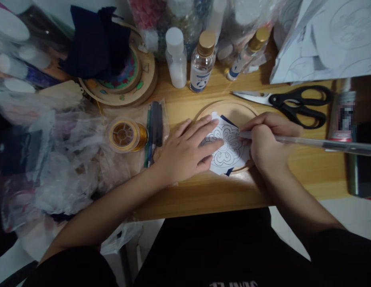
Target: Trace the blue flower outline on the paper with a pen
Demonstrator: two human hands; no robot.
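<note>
A white paper point(225, 161) with a printed flower pattern lies on a round wooden board point(213, 108). Dark blue pieces point(229, 120) stick out from under the paper at its top and bottom. My left hand point(188, 149) rests flat with fingers spread over the paper's left side. In my right hand point(267, 137) is a long pen point(317, 142), gripped near its tip. That tip meets the upper right part of the flower, though the exact contact is too small to make out.
Black-handled scissors point(299, 99) lie behind my right hand. Small bottles point(202, 65) stand at the back. At left are a spool of golden thread point(128, 136), several pens point(155, 123) and crumpled plastic bags point(74, 159). A tube point(343, 115) lies at the right.
</note>
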